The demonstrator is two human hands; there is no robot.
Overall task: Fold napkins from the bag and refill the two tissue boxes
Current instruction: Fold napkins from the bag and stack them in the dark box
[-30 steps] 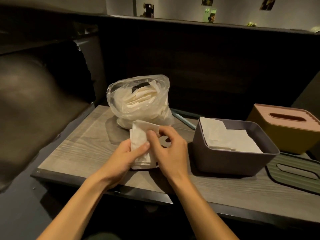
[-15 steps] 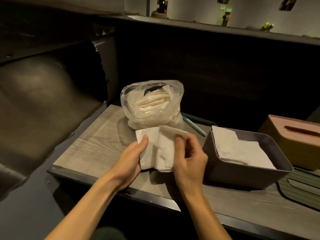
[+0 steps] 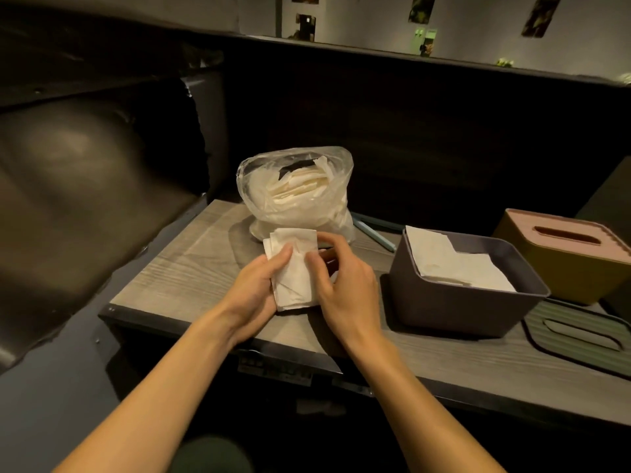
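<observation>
While your hands (image 3: 300,278) pinched a folded napkin (image 3: 294,268), the bag (image 3: 297,196) sat behind, the grey box (image 3: 457,302) beside on the worktop (image 3: 191,268).

Green lid (image 3: 580,332) cut by right edge.

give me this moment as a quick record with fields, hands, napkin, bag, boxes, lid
left hand: left hand grips the napkin's left side
right hand: right hand pinches its right side
napkin: white napkin held over the table, partly folded
bag: clear bag of napkins, behind the hands
open box: dark box, lid off, folded napkins inside
closed box: yellow box with pink slotted lid on, far right
loose lid: green lid flat on the table
</observation>
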